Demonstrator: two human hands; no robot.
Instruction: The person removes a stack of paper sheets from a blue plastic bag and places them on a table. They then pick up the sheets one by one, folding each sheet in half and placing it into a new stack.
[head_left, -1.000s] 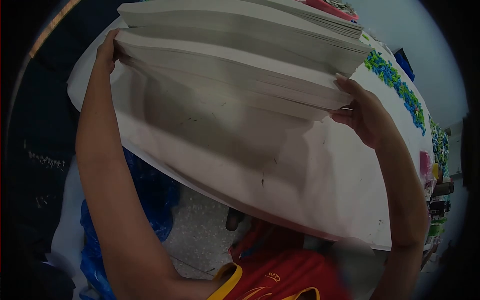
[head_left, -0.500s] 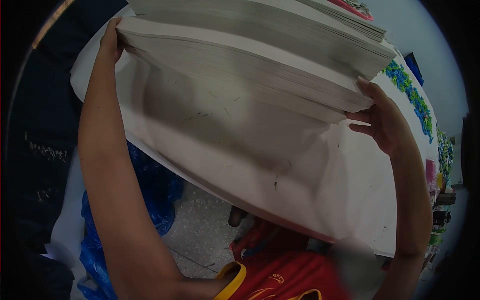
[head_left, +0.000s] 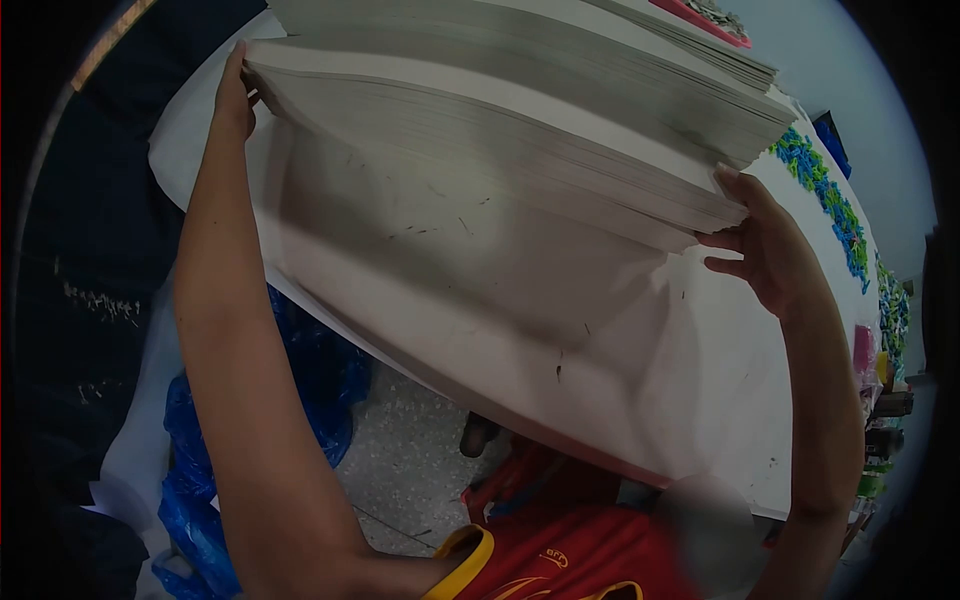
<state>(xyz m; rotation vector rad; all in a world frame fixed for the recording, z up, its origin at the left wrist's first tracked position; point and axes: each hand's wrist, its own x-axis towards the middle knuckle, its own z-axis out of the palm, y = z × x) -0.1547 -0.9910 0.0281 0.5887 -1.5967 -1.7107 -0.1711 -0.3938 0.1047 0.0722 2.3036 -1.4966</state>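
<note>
A thick stack of large white sheets (head_left: 480,120) spans the upper middle of the view, its layered edges facing me. My left hand (head_left: 236,95) grips its left corner, fingers partly hidden beneath the sheets. At the right corner, my right hand (head_left: 755,235) has the thumb on top and fingers below the edge. Behind the held stack lies another thick stack of sheets (head_left: 520,50). Below them a pale sheet with small dark marks (head_left: 470,260) covers the table.
Blue and green small pieces (head_left: 825,195) lie along the right side of the table. Blue plastic (head_left: 325,375) hangs or lies below the table's near left edge. A red tray (head_left: 700,20) is at the top. Dark cloth (head_left: 90,230) is on the left.
The view has shifted slightly, so the stack, table and both hands appear a little farther right and lower. Both hands keep their hold on the corners.
</note>
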